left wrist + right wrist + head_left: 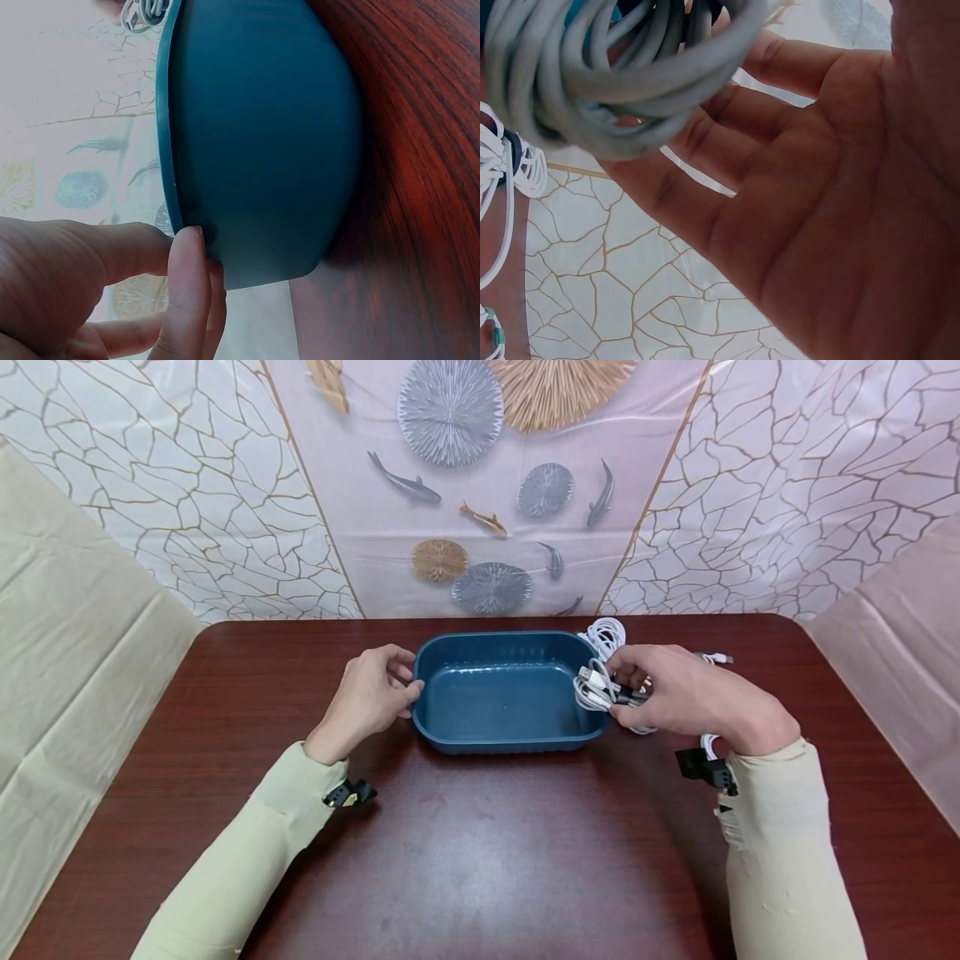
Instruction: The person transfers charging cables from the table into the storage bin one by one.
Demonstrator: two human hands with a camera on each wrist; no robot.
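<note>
A dark blue plastic basin (495, 706) stands on the brown table. My left hand (371, 689) holds its left end, with thumb and fingers at the rim (166, 127) in the left wrist view. Over the basin's right end, my right hand (682, 693) grips a coiled grey USB cable (594, 692). One white plug of that cable points up to the left. Its thick loops (615, 82) fill the upper left of the right wrist view, partly hiding the fingertips.
Behind the basin's right corner lies a white coiled cable (606, 633). A white cable plug (720, 657) shows beyond my right hand, and more white cable (708, 743) by my right wrist. A patterned cloth (487, 510) hangs along the table's back edge.
</note>
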